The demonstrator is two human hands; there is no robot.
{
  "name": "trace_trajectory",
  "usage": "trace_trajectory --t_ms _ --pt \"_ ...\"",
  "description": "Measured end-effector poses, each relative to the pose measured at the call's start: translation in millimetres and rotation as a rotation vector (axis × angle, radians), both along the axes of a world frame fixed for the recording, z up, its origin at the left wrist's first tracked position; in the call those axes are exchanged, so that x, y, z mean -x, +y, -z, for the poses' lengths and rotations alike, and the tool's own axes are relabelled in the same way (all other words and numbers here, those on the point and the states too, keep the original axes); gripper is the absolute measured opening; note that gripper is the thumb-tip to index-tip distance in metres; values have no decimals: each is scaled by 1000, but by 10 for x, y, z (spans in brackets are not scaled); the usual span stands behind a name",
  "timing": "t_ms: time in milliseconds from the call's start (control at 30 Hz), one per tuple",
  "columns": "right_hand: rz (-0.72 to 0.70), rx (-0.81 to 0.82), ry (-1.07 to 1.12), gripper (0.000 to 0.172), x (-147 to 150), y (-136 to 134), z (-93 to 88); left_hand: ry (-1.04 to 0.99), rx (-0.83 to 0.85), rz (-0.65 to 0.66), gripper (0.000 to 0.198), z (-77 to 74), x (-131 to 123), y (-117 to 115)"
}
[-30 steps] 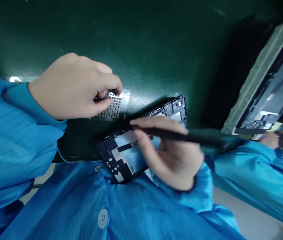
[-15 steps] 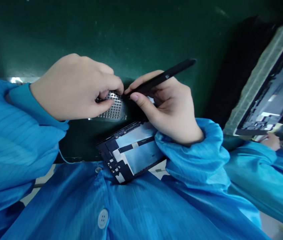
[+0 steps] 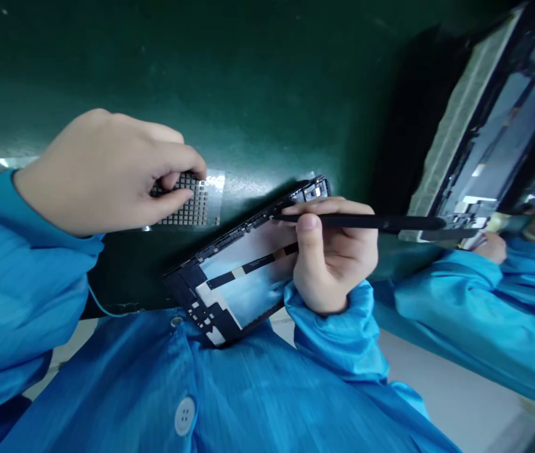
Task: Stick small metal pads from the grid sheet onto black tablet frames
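Over the green mat, left hand pinches gridded sheet; right hand grips stylus.

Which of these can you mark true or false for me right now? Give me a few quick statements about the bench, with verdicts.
1. The left hand pinches a grid sheet of small dark squares. True.
2. The right hand holds a slender black tool with its tip at the top edge of the black frame. True.
3. The black frame touches the grid sheet of small dark squares. False: the dark green mat shows between them.
4. The person's sleeves are white. False: the sleeves are bright blue.
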State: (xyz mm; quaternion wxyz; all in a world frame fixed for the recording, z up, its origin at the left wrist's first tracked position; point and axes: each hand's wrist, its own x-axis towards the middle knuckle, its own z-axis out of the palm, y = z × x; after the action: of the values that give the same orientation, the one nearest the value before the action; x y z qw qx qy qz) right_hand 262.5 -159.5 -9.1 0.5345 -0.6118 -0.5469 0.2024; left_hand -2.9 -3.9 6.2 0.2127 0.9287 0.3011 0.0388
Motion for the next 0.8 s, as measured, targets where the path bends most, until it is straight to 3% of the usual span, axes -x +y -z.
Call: trace_trajectory --t_ms 200,367,500,633,800 --pt "-77 34 -102 13 -27 -6 38 0 3 -30 60 -8 31 -11" --pt "-128 127 -208 11 -66 21 -213 31 34 -32 57 -40 28 -16" --pt "-295 238 -213 11 -28 346 -414 27 43 -18 55 -76 0 2" --pt "-576 325 -182 9 67 740 -342 79 67 -17 49 -126 -42 5" --pt "-589 333 -144 10 115 807 -201 66 64 -14 48 -99 -42 14"
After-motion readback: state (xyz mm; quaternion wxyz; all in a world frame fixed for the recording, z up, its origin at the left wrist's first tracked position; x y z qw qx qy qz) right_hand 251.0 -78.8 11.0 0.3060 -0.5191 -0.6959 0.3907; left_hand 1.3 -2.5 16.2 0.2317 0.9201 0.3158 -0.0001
